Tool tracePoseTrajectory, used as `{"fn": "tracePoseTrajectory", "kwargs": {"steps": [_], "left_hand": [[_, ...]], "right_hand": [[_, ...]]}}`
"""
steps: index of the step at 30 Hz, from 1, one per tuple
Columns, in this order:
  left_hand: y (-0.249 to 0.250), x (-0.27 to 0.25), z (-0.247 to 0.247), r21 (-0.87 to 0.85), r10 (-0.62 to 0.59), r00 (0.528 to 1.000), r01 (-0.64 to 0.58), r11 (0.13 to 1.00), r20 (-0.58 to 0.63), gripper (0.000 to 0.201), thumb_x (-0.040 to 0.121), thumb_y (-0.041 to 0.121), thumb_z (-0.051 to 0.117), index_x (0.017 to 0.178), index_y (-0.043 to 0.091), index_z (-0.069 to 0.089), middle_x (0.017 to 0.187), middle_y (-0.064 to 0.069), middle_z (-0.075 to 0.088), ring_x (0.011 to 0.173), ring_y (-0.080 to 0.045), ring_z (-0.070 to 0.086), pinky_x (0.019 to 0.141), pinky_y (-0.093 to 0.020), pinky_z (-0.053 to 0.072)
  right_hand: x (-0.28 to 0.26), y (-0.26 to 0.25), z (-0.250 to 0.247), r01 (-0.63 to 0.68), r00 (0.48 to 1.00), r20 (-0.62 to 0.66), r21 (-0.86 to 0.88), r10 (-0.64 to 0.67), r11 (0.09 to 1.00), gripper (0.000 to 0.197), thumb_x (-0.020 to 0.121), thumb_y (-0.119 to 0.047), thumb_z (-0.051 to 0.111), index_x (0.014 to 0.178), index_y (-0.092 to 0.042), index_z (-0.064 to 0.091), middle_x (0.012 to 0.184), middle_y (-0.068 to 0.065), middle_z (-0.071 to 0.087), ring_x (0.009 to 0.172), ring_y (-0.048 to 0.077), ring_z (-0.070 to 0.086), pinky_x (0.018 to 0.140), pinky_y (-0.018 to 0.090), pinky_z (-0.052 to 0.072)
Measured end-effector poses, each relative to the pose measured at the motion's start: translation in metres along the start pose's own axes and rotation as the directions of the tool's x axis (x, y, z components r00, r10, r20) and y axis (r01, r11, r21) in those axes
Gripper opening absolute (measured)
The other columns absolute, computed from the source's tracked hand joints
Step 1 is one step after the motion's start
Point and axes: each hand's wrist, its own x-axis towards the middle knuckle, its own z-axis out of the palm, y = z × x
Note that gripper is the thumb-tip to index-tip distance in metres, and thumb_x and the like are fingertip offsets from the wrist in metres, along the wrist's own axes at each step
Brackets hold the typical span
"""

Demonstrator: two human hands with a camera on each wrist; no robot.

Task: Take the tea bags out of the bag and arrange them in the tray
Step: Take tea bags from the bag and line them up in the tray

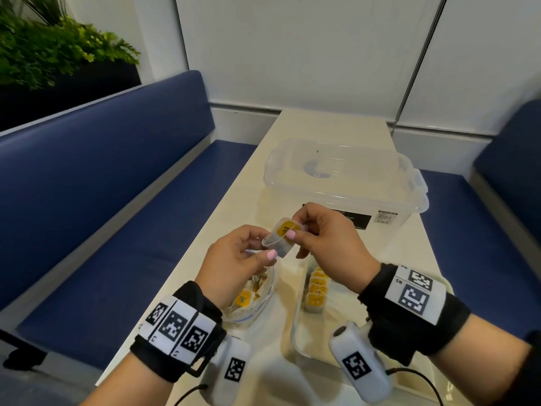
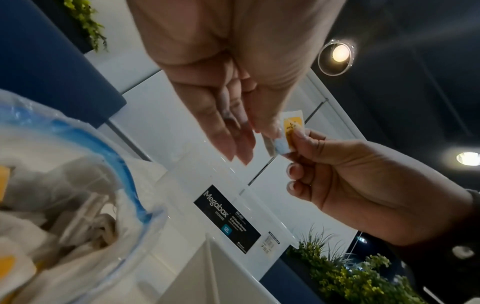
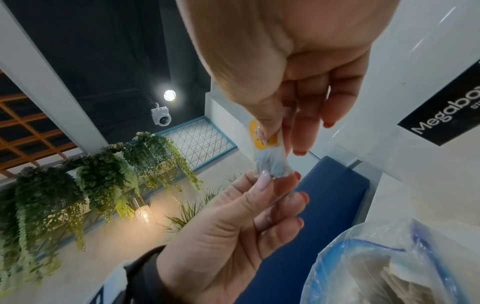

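Note:
A tea bag (image 1: 281, 236) with a yellow tag is held in the air over the table between both hands. My left hand (image 1: 268, 249) pinches its lower end between thumb and forefinger, as the right wrist view shows on the tea bag (image 3: 269, 162). My right hand (image 1: 295, 230) pinches the tagged upper end. Below my left hand lies the clear zip bag (image 1: 257, 303), open, with several tea bags inside. A white tray (image 1: 295, 326) sits below my right wrist with a row of tea bags (image 1: 316, 291) standing along its left side.
A large clear plastic storage box (image 1: 345, 177) with a black label stands just behind the hands on the narrow cream table (image 1: 322, 124). Blue benches (image 1: 117, 177) flank the table on both sides. A camera cable runs by the tray's near edge.

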Motion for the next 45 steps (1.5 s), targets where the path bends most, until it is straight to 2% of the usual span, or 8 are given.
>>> {"fn": "tracePoseTrajectory", "kwargs": {"steps": [7, 12, 16, 19, 24, 28, 38, 45], "left_hand": [[-0.002, -0.001, 0.01, -0.192, 0.025, 0.994, -0.045, 0.98, -0.107, 0.016, 0.081, 0.004, 0.068, 0.093, 0.015, 0.066, 0.084, -0.011, 0.073, 0.073, -0.018, 0.072, 0.066, -0.022, 0.056], [-0.004, -0.002, 0.003, 0.06, 0.156, 0.972, -0.147, 0.987, -0.174, 0.027, 0.08, 0.017, 0.071, 0.098, 0.035, 0.062, 0.094, 0.014, 0.067, 0.077, -0.01, 0.068, 0.067, -0.025, 0.056], [-0.002, 0.0, 0.0, 0.249, 0.349, 0.915, -0.297, 0.922, -0.202, 0.021, 0.08, 0.018, 0.071, 0.087, 0.036, 0.063, 0.094, 0.017, 0.066, 0.082, -0.004, 0.064, 0.071, -0.026, 0.055], [-0.002, 0.003, 0.001, 0.31, 0.467, 0.859, -0.394, 0.865, -0.211, 0.014, 0.08, 0.012, 0.071, 0.082, 0.025, 0.068, 0.088, 0.015, 0.066, 0.081, -0.005, 0.062, 0.072, -0.025, 0.053], [-0.003, 0.007, 0.001, 0.356, 0.579, 0.783, -0.487, 0.798, -0.228, 0.002, 0.08, 0.017, 0.069, 0.078, 0.019, 0.07, 0.087, 0.011, 0.066, 0.084, -0.004, 0.061, 0.071, -0.025, 0.052], [-0.005, 0.01, 0.002, 0.38, 0.625, 0.747, -0.523, 0.763, -0.227, 0.012, 0.083, 0.026, 0.063, 0.079, 0.016, 0.07, 0.093, 0.006, 0.066, 0.085, -0.006, 0.062, 0.07, -0.028, 0.053], [-0.01, 0.009, 0.011, 0.43, 0.607, 0.765, -0.483, 0.763, -0.216, 0.02, 0.086, 0.033, 0.057, 0.084, 0.017, 0.068, 0.094, 0.012, 0.064, 0.085, -0.004, 0.06, 0.068, -0.022, 0.053], [-0.007, 0.005, 0.017, 0.379, 0.613, 0.753, -0.51, 0.773, -0.237, 0.012, 0.087, 0.03, 0.059, 0.084, 0.02, 0.065, 0.087, 0.011, 0.06, 0.082, -0.005, 0.059, 0.066, -0.022, 0.053]], "right_hand": [[-0.007, -0.002, 0.004, -0.031, 0.998, 0.058, 0.069, 0.027, 0.997, 0.021, 0.078, -0.017, 0.075, 0.084, -0.024, 0.057, 0.086, 0.007, 0.07, 0.07, 0.018, 0.067, 0.066, 0.03, 0.057], [-0.008, -0.004, 0.003, -0.063, 0.997, 0.058, 0.151, 0.055, 0.987, 0.015, 0.081, -0.012, 0.071, 0.091, -0.012, 0.06, 0.087, 0.01, 0.07, 0.072, 0.02, 0.07, 0.066, 0.026, 0.056], [-0.008, -0.004, 0.002, -0.075, 0.996, 0.07, 0.175, 0.064, 0.982, 0.018, 0.082, -0.011, 0.07, 0.096, -0.007, 0.061, 0.086, 0.009, 0.071, 0.071, 0.016, 0.07, 0.066, 0.024, 0.057], [-0.01, -0.005, 0.002, -0.09, 0.994, 0.074, 0.227, 0.075, 0.97, 0.019, 0.082, -0.008, 0.069, 0.098, -0.003, 0.059, 0.088, 0.012, 0.07, 0.069, 0.014, 0.069, 0.062, 0.022, 0.055], [-0.01, -0.005, 0.001, -0.121, 0.992, 0.067, 0.314, 0.105, 0.942, 0.016, 0.083, -0.005, 0.067, 0.096, -0.007, 0.057, 0.09, 0.014, 0.07, 0.07, 0.013, 0.069, 0.063, 0.022, 0.055], [-0.011, -0.006, -0.001, -0.13, 0.991, 0.06, 0.37, 0.116, 0.92, 0.013, 0.085, -0.002, 0.064, 0.09, -0.01, 0.056, 0.089, 0.014, 0.071, 0.072, 0.018, 0.07, 0.065, 0.024, 0.056], [-0.014, -0.006, -0.001, -0.146, 0.989, 0.059, 0.499, 0.135, 0.854, 0.009, 0.088, -0.001, 0.059, 0.092, -0.008, 0.056, 0.078, 0.002, 0.072, 0.068, 0.015, 0.07, 0.061, 0.02, 0.052], [-0.013, -0.003, -0.001, -0.145, 0.989, 0.032, 0.477, 0.148, 0.867, 0.01, 0.088, -0.002, 0.06, 0.097, -0.003, 0.055, 0.082, 0.006, 0.071, 0.067, 0.014, 0.069, 0.063, 0.022, 0.054]]}}
